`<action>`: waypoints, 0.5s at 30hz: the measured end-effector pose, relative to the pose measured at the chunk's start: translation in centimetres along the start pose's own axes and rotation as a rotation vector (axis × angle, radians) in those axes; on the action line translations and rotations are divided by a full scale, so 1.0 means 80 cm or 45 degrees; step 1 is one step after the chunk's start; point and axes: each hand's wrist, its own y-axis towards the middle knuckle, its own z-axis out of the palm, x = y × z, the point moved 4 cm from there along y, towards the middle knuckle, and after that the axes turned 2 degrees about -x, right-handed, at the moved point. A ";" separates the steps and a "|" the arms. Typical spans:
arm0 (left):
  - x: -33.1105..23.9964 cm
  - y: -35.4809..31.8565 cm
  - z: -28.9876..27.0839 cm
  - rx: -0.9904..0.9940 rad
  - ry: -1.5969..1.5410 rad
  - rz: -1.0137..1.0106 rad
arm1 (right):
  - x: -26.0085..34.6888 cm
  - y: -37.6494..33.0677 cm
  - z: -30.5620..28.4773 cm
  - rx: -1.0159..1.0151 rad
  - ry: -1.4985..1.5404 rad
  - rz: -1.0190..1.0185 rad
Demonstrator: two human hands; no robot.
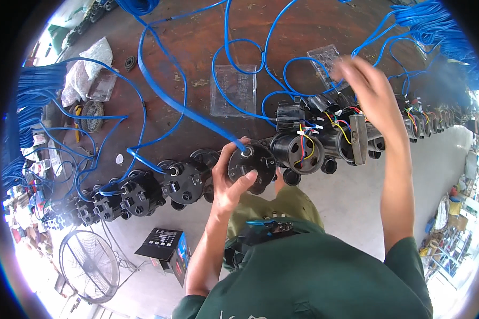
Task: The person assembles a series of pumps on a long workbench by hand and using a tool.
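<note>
My left hand (pixel 229 181) is closed round a black round motor housing (pixel 254 169) at the table's near edge, thumb across its end cap. A thick blue cable (pixel 197 119) enters the cap. Higher up, my right hand (pixel 370 87) hangs over the table, its fingers smeared by motion, so what they hold, if anything, cannot be made out. Nearest to it is a clear plastic tray of small parts (pixel 324 58). Just right of the held housing, an uncapped black housing (pixel 297 151) shows red, yellow and blue wires, with a loose black cap (pixel 290 114) beyond it.
More black housings (pixel 185 183) line the table edge both ways. Blue cable bundles (pixel 431 24) lie at the far right and left. A clear plastic tray (pixel 233 90), plastic bags (pixel 88 69) and tape roll (pixel 93 114) rest on the table (pixel 191 48). A fan (pixel 89 266) and an open box (pixel 167 252) stand below.
</note>
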 end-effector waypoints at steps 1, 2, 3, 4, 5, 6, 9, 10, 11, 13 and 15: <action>0.002 0.002 0.001 0.014 -0.025 -0.005 | -0.039 -0.037 -0.026 -0.020 0.001 0.088; 0.004 0.002 0.001 -0.009 -0.013 -0.007 | -0.069 -0.074 -0.042 -0.008 -0.040 0.186; 0.003 0.001 0.002 -0.026 -0.009 0.004 | -0.095 -0.110 -0.057 0.005 -0.083 0.284; 0.002 0.001 0.005 -0.040 -0.006 0.013 | -0.125 -0.144 -0.074 0.046 -0.182 0.265; 0.000 0.000 0.006 -0.055 0.007 0.025 | -0.143 -0.169 -0.080 0.083 -0.272 0.244; 0.004 0.001 0.004 -0.064 0.038 0.060 | -0.130 -0.175 -0.077 0.104 -0.492 0.202; 0.015 0.000 -0.001 -0.096 0.100 0.143 | -0.102 -0.171 -0.064 0.121 -0.997 0.070; 0.014 -0.001 0.003 -0.099 0.099 0.149 | -0.110 -0.169 -0.057 0.094 -1.063 0.038; 0.013 -0.001 0.005 -0.102 0.097 0.154 | -0.121 -0.164 -0.051 0.068 -1.130 0.007; 0.011 -0.001 0.006 -0.107 0.086 0.147 | -0.140 -0.154 -0.049 0.073 -1.170 -0.105; 0.012 -0.001 0.007 -0.119 0.085 0.160 | -0.143 -0.147 -0.051 0.116 -1.199 -0.122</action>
